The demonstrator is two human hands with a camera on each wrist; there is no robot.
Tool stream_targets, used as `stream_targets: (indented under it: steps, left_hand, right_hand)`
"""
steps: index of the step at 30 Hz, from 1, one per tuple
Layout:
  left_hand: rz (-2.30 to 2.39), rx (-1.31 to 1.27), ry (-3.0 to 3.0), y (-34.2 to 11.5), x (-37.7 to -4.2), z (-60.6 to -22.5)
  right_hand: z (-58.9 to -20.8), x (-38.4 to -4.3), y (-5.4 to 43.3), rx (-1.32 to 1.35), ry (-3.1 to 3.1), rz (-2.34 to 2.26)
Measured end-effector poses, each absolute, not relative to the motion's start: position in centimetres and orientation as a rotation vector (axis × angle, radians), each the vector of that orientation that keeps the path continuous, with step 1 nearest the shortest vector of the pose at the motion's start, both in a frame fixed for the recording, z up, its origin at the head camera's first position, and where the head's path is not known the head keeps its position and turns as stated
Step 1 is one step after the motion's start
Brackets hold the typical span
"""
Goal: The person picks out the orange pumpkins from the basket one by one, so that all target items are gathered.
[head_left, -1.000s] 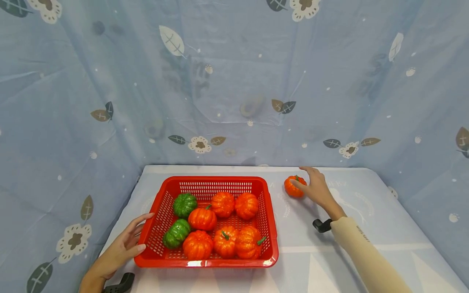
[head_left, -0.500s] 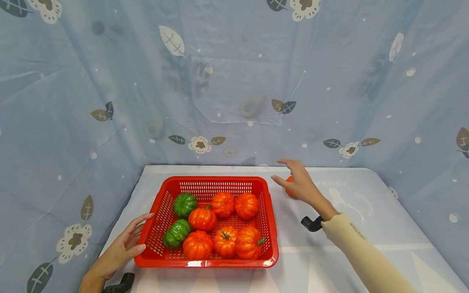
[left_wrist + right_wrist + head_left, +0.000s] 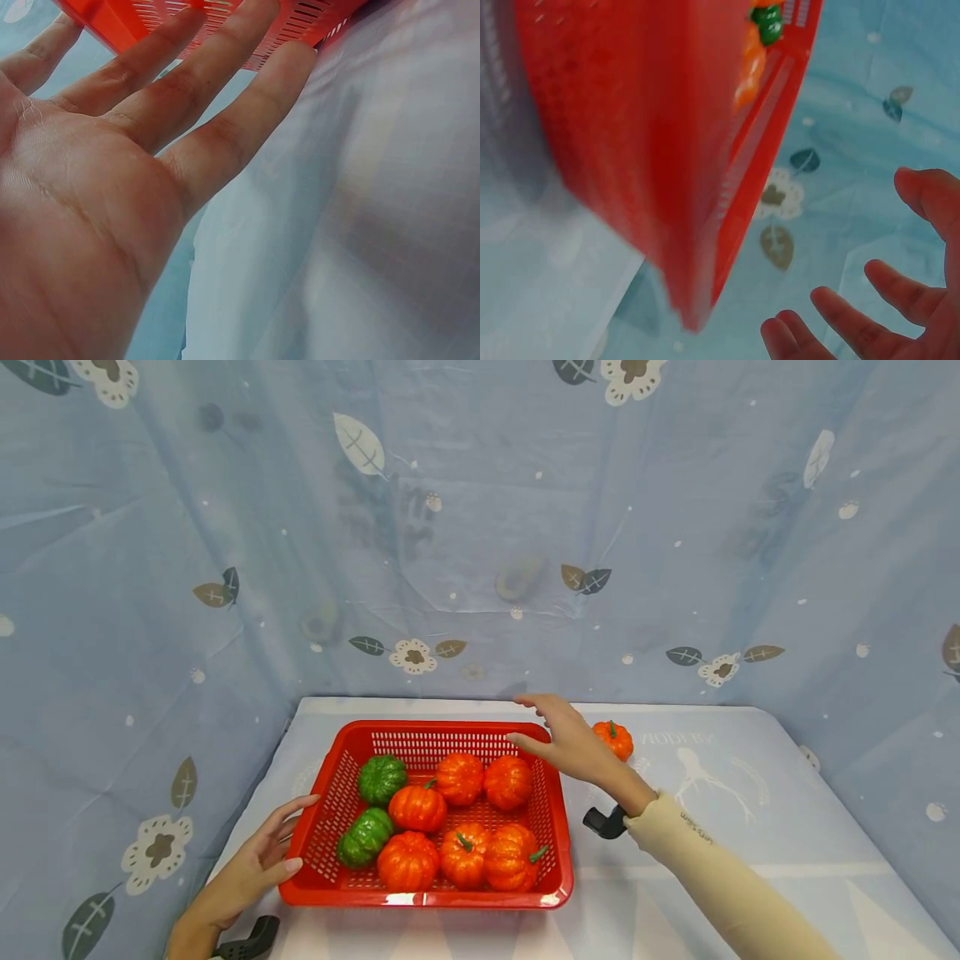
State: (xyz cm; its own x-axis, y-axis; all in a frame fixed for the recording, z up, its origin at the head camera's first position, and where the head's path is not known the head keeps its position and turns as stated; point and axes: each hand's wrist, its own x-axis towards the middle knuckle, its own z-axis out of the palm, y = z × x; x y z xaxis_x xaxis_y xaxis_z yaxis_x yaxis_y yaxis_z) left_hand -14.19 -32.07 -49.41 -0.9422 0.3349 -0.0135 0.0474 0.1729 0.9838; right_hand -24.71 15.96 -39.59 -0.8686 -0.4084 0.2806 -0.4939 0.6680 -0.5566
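Note:
A red plastic basket (image 3: 423,900) holds two green pumpkins (image 3: 364,837) and several orange pumpkins (image 3: 408,862). My left hand (image 3: 247,868) is at the basket's left side in the head view, thumb and fingertips right at the rim. The left wrist view shows its fingers (image 3: 225,142) fairly straight against the slotted wall. Above the basket's back right corner, my right hand (image 3: 566,743) has its thumb and fingers spread, with nothing between them. Behind that hand, one orange pumpkin (image 3: 617,741) rests on the table, partly covered by the wrist.
The basket stands on a table with a pale printed cover (image 3: 720,827). A blue patterned curtain (image 3: 480,543) hangs behind the table and along both sides. Each wrist carries a black device, seen below the right wrist (image 3: 606,822) and left wrist (image 3: 251,941).
My right hand has moved left from beside the lone orange pumpkin to over the basket's back right corner, uncovering most of that pumpkin. My left hand stays at the basket's side.

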Motion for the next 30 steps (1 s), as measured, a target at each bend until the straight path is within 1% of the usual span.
stream_targets:
  steps: [9,14,20,30]
  left_hand:
    - [1.856,0.361,2.23,-32.1,-14.2,-49.5]
    - [1.861,0.352,2.231,-32.1,-14.2,-49.5]
    - [1.863,0.356,2.227,-32.0,-14.3,-49.4]
    - [1.868,0.337,2.202,-31.9,-14.1,-49.4]
  right_hand:
    - [-39.1,-24.4,11.8,0.905,-2.791,0.935]
    - [-39.1,-23.7,9.7,1.012,-2.82,0.915]
    - [-39.7,-22.9,7.6,1.091,-2.896,0.876]
    - [-40.4,-22.7,4.8,1.276,-3.06,0.645]
